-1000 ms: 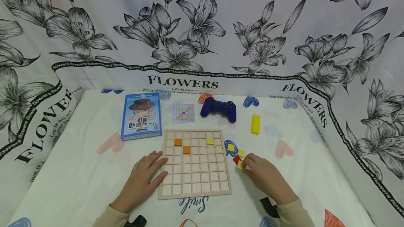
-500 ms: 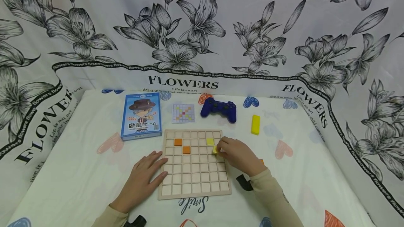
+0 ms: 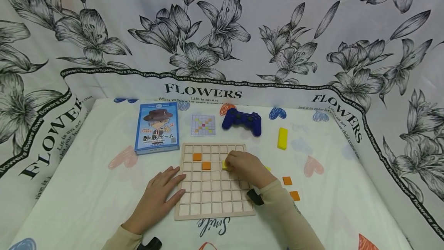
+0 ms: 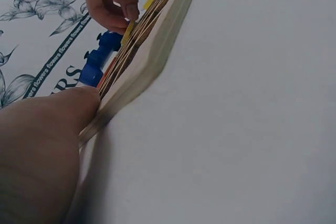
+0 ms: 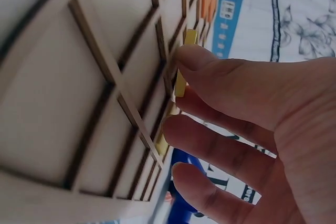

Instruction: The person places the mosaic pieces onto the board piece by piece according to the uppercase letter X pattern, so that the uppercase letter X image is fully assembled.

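My left hand (image 3: 157, 194) rests with spread fingers on the left edge of a wooden grid board (image 3: 206, 198). Over the board's upper right part, my right hand (image 3: 246, 167) pinches a small square yellow tile (image 3: 224, 165). In the right wrist view that tile (image 5: 191, 37) stands on edge between thumb and index finger, just over the grid. Another yellow tile (image 5: 161, 142) lies in a cell behind the fingers; in the head view the hand covers it. Two orange tiles, one upper (image 3: 197, 157) and one lower (image 3: 206, 165), sit in cells at the upper left.
Behind the board are a blue game box (image 3: 157, 126), a coloured pattern card (image 3: 203, 125) and a dark blue game controller (image 3: 242, 122). A yellow block (image 3: 282, 139) lies farther right. Loose orange tiles (image 3: 287, 181) lie beside the right forearm, which hides other tiles.
My right hand has picked up a yellow tile from the loose ones right of the board and carried it left over the grid. My left hand has stayed in place.
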A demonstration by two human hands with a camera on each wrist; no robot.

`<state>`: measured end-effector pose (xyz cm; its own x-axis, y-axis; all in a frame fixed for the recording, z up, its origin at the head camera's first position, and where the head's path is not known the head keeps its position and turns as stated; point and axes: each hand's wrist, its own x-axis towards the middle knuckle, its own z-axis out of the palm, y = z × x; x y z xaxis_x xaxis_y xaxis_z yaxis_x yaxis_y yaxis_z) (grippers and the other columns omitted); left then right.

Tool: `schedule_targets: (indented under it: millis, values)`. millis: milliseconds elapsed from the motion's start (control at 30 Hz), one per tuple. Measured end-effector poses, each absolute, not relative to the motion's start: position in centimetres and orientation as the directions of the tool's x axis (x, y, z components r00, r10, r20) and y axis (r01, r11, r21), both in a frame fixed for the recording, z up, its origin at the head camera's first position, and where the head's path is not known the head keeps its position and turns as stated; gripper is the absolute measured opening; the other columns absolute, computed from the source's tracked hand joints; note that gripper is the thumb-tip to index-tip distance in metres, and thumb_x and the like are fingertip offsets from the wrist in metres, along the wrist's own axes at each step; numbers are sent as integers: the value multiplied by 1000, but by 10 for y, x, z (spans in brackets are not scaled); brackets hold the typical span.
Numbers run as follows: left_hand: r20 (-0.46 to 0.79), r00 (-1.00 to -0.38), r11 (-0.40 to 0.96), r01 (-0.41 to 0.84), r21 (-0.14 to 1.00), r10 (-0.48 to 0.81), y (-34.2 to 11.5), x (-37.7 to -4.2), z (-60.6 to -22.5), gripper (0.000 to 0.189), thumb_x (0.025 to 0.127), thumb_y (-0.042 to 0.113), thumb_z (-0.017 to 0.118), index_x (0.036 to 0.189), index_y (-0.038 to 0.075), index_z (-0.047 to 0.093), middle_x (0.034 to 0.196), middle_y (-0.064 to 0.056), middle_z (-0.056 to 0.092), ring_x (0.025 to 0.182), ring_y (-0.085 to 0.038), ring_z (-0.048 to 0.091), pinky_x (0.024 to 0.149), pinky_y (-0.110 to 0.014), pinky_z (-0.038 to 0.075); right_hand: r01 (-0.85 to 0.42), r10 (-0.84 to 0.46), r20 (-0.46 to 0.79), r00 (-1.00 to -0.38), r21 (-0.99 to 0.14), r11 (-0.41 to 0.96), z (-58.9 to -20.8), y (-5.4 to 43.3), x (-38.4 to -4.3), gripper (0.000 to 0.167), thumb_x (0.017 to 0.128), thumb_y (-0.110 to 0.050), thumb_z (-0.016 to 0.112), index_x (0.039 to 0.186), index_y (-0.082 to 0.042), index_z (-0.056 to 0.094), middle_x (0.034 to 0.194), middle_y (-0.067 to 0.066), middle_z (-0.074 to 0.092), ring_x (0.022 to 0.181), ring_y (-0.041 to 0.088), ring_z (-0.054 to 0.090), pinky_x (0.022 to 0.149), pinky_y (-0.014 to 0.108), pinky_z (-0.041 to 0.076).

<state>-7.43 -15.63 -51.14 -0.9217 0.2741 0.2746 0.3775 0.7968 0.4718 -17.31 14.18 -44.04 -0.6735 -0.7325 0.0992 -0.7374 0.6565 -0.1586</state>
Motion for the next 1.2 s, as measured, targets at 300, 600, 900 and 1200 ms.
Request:
schedule_targets:
  millis: [300, 600, 900, 1200]
  values:
    - [269, -925, 805, 369, 465, 268, -156, -75, -512, 46, 93, 45, 58, 134, 24, 56, 146, -3, 46, 139, -28, 34, 112, -51, 23, -717, -714, 68, -697, -112, 688, -443, 135, -173, 11, 89, -18, 69, 100, -17, 68, 96, -7, 65, 83, 8, 61, 78, 22, 55]
    - [260, -929, 800, 362, 478, 265, -156, -74, -511, 47, 93, 45, 59, 134, 24, 56, 146, -3, 46, 140, -28, 33, 113, -52, 23, -716, -715, 60, -697, -113, 689, -443, 134, -174, 12, 88, -18, 70, 100, -17, 68, 96, -7, 65, 82, 8, 61, 80, 22, 55]
    - [261, -928, 803, 364, 472, 268, -157, -74, -512, 46, 93, 45, 59, 134, 24, 56, 146, -3, 46, 140, -28, 33, 113, -51, 23, -720, -719, 61, -692, -126, 682, -445, 134, -175, 11, 88, -17, 71, 98, -16, 68, 97, -6, 64, 82, 8, 62, 79, 22, 55]
    - [234, -936, 812, 347, 469, 265, -156, -75, -510, 47, 93, 46, 59, 134, 24, 56, 145, -4, 46, 140, -28, 34, 113, -50, 24, -653, -662, -8, -749, -151, 742, -442, 148, -168, 22, 93, -28, 65, 111, -16, 66, 108, -4, 61, 88, 9, 61, 80, 24, 55]
